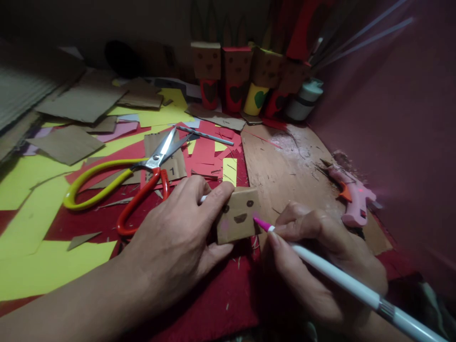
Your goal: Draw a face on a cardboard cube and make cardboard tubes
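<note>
My left hand (178,228) grips a small cardboard box (239,227) by its left side, thumb and fingers closed round it. Two dark eyes and a smiling mouth are drawn on the box's front, with a faint pink patch on the left cheek. Between the fingers of my right hand (320,251) is a white marker (338,275) with a pink tip. That tip touches, or nearly touches, the right cheek of the box face. A white end of something pokes out by my left thumb; its kind is hidden.
Scissors (155,161) with yellow and red handles lie open beyond my left hand, near a pencil (206,135). Paper and cardboard scraps (73,142) cover the left. A pink glue gun (352,194) rests at right. Several box-headed figures (237,78) stand at the back.
</note>
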### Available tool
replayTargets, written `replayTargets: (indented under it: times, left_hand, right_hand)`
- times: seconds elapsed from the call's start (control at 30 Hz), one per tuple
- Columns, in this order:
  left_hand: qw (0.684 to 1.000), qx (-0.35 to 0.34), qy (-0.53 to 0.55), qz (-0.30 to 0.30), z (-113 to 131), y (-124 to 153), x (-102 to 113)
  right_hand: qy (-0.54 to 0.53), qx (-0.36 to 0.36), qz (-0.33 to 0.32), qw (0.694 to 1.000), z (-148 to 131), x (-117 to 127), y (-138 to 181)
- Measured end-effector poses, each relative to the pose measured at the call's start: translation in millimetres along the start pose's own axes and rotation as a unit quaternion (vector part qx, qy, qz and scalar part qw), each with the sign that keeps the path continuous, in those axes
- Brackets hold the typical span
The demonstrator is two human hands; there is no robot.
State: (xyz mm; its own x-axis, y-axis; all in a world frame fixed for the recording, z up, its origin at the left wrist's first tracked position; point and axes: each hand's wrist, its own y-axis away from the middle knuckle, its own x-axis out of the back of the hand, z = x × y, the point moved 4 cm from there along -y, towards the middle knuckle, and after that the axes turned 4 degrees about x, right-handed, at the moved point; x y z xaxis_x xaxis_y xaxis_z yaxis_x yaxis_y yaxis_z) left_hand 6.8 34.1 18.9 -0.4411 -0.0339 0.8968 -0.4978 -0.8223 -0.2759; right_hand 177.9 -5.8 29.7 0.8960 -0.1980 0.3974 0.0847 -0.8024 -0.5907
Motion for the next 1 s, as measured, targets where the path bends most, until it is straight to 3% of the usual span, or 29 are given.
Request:
replayTargets:
  times: [0.27, 0.9, 1.0]
  left_hand:
    - [1.0, 0.005, 0.0, -0.008, 1.2, -0.3, 1.5]
    - [1.0, 0.002, -0.012, -0.005, 1.6, -1.4, 2.1]
    - [1.0, 0.005, -0.008, -0.007, 1.3, -1.7, 1.4]
  right_hand:
    - [0.018, -0.023, 0.038, 0.999, -6.0, 3.9, -0.6]
    - [0.023, 0.011, 0.017, 1.0, -3.0, 3.1, -2.1]
    - [0.032, 0.008, -0.024, 0.999, -6.9, 5.1, -6.3]
